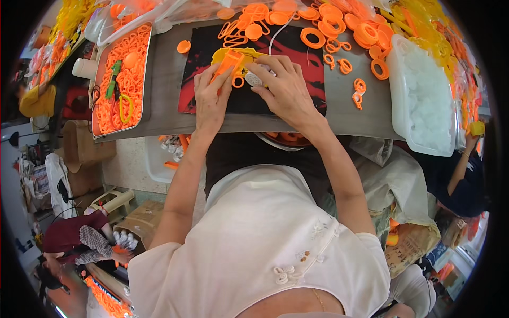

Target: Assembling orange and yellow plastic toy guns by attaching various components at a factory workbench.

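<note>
A yellow plastic shell (249, 52) lies at the middle of the black-and-red mat. Into or over it goes an orange rectangular plastic piece (231, 59); how far they are joined I cannot tell. My left hand (211, 103) is closed at this orange piece, fingers along its left side. Between the thumb and index finger of my right hand (289, 94) sits a round pale disc with a dotted face (253, 79), against the shell's right part. The other right fingers curl over the shell and hide part of it. A small orange ring (238, 82) shows between my hands.
On the left stands a tray (148, 79) of orange links with green-handled cutters (113, 79) on top. Orange rings and discs (366, 34) are heaped at the back right. A white tub (400, 90) of translucent pieces is at right. A white cord (273, 37) runs behind my hands. Other people sit nearby.
</note>
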### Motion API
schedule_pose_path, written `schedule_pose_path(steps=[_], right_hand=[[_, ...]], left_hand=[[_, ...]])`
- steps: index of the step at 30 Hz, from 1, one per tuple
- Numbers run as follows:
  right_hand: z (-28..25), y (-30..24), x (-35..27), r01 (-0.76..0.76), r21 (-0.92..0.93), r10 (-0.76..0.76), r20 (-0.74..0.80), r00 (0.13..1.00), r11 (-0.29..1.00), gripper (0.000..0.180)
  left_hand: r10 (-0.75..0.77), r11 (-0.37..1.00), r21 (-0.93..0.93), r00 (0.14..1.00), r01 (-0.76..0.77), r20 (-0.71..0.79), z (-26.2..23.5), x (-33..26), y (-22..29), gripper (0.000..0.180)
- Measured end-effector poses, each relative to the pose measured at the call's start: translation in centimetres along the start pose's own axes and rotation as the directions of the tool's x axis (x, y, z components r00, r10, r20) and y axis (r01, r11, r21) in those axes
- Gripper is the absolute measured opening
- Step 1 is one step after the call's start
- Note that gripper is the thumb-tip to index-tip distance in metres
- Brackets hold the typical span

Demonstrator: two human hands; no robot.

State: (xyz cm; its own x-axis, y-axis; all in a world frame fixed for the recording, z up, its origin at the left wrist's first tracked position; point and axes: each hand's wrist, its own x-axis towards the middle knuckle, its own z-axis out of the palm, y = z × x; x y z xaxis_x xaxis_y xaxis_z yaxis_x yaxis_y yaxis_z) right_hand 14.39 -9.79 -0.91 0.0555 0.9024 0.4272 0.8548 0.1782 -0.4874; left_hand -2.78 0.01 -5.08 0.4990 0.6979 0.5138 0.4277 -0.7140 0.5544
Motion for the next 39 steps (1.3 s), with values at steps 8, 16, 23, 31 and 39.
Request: schedule_pose_path(steps=[8,16,23,31,39], right_hand=[[0.3,0.2,0.1,0.007,0.001,-0.007,-0.006,1.0,1.0,0.05],[0.3,-0.1,0.0,0.058,-0.17,-0.058,0.007,0.998,0.984,0.054],[-2.2,0.6,0.4,-0.022,0.127,0.023,-0.007,1.0,0.992,0.047],[-4.8,1.5,2.4,-0.161,0.322,0.126,0.126,0.984,0.933,0.037],[-1.7,2.3,2.6,-0.705,0.426,0.695,0.213,0.687,0.567,0.043]], left_hand=[[-0.036,0.999,0.018,0.998,0.035,0.046,-0.1,0.0,0.4,0.024],[0.282,0.943,0.194,0.959,-0.271,-0.032,-2.2,3.9,1.9,0.02],[0.257,0.966,-0.024,0.963,-0.256,0.08,0.6,4.3,-0.2,0.024],[0.213,0.977,-0.029,0.972,-0.211,0.101,0.7,4.1,0.0,0.016],[0.192,0.981,-0.043,0.979,-0.189,0.071,1.1,4.2,0.1,0.011]])
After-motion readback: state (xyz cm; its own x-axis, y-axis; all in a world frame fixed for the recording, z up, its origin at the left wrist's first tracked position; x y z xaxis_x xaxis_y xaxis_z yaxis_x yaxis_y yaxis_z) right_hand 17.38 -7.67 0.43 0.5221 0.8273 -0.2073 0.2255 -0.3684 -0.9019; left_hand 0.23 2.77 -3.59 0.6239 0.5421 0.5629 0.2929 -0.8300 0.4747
